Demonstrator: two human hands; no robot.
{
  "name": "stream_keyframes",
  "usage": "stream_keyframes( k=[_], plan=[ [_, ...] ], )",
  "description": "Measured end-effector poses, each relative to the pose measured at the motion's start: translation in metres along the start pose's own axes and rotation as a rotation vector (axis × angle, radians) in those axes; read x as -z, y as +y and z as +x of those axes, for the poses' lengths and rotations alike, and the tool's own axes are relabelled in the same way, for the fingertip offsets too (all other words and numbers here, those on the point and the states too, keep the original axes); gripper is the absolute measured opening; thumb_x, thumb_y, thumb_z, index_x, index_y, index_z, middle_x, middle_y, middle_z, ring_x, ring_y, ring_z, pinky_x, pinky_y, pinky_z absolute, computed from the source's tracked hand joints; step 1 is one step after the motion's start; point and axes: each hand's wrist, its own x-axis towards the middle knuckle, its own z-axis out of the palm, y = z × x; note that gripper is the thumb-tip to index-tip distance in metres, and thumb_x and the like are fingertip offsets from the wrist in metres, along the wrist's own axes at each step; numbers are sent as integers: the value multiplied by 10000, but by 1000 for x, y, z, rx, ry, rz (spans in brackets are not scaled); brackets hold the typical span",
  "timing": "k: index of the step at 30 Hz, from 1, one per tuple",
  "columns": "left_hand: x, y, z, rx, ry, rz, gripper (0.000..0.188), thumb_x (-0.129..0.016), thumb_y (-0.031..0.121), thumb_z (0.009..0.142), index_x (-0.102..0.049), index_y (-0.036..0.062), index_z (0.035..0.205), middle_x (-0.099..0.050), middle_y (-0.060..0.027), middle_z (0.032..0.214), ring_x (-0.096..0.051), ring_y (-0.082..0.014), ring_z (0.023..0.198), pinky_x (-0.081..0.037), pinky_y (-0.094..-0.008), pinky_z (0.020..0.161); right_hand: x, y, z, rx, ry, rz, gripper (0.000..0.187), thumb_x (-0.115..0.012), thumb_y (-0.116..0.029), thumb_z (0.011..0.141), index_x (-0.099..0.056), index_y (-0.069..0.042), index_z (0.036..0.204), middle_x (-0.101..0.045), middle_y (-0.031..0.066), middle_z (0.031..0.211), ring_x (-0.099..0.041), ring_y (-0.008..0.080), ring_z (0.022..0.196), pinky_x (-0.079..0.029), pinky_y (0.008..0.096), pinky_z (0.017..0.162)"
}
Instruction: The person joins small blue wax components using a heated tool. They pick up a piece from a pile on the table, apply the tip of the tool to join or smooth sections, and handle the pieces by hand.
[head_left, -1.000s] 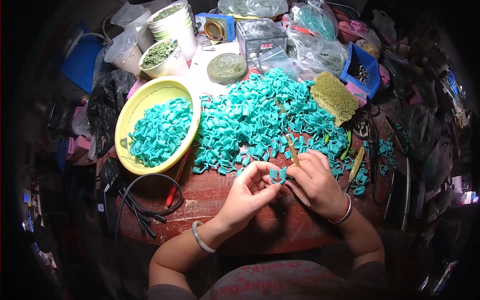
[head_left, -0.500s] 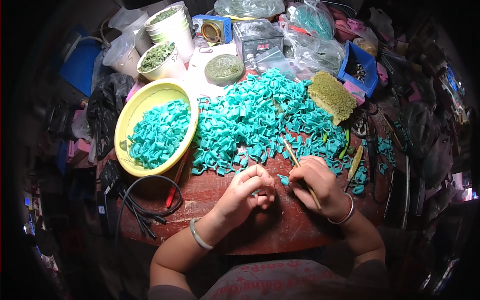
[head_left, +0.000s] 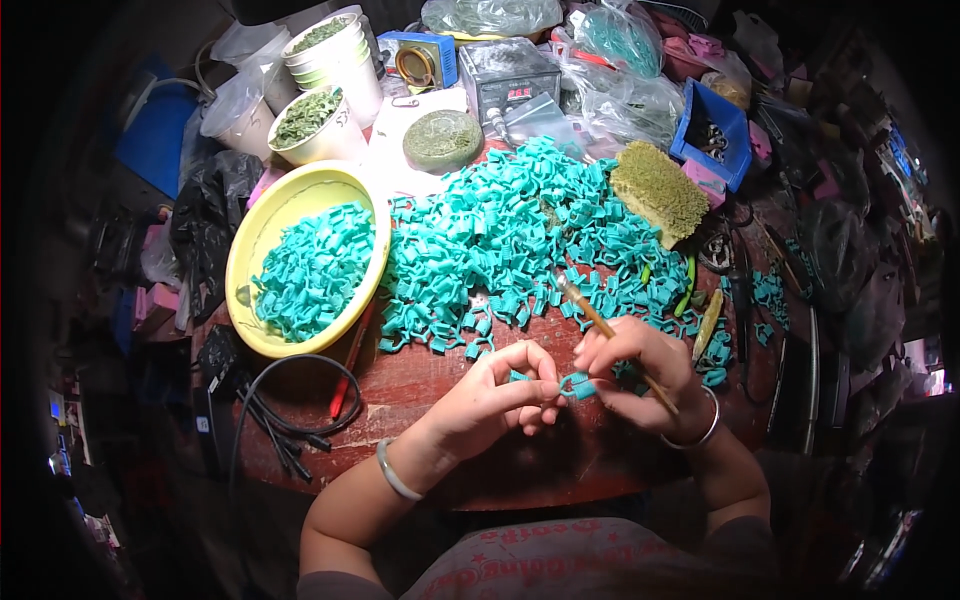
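A small teal ring-shaped piece (head_left: 578, 386) is pinched between my two hands, above the near part of the table. My left hand (head_left: 508, 388) grips its left side between thumb and finger, and another bit of teal (head_left: 518, 376) shows among its curled fingers. From the other side, the fingertips of my right hand (head_left: 640, 372) touch the ring piece. That hand also holds a slim brown pen-like tool (head_left: 606, 327), slanted with its far end toward the heap. Just beyond my hands spreads a large heap of similar teal pieces (head_left: 480, 240).
A yellow basin (head_left: 240, 270) of teal pieces stands at left, beside black cables (head_left: 262, 385) and a red tool (head_left: 345, 385). Behind the heap are a round green block (head_left: 442, 140), a grey box (head_left: 510, 80) and white tubs (head_left: 350, 80). A rough yellow-green sponge (head_left: 655, 190) and blue bin (head_left: 735, 150) sit at right.
My hands have come together, and the ring piece that was at my right fingertips is now between both. My left fingers have reached right to it, and the pen-like tool has shifted slightly.
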Motion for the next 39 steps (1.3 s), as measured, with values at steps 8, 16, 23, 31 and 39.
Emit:
stream_keyframes(
  k=[8,16,23,31,39],
  plan=[
    [-4,-5,2,-96,113,26,257,-691,58,904,-530,64,1104,-626,-39,916,-656,-121,808,-510,-229,627,2,14,7,28,63,-717,343,-740,-17,745,-580,-36,1048,-599,140,1008,-575,341,1031,-456,433,896],
    [-3,-10,4,-118,166,72,339,-689,66,905,-554,41,1215,-614,-33,901,-629,-105,764,-482,-220,609,-5,11,9,-9,31,-819,392,-742,-69,763,-584,-50,1122,-596,118,1135,-530,316,1147,-407,444,978],
    [-2,-12,4,-163,211,118,320,-694,65,905,-563,50,1197,-593,-28,877,-586,-89,710,-444,-222,582,-6,14,6,54,-54,-825,304,-678,-54,797,-611,-26,1092,-596,122,1080,-530,318,1139,-410,454,977],
    [-6,-10,3,-168,258,111,298,-691,61,907,-543,67,1166,-570,-20,874,-587,-91,716,-443,-222,583,-8,10,9,41,-20,-860,266,-644,-31,790,-621,-14,1054,-598,111,1022,-546,307,1099,-417,451,967],
    [-2,-10,4,-159,246,63,318,-702,78,900,-526,74,1164,-567,-23,928,-626,-111,768,-473,-213,591,-7,8,5,95,-92,-796,248,-654,-36,789,-617,-27,1033,-586,101,986,-567,280,1039,-426,436,939]
  ],
)
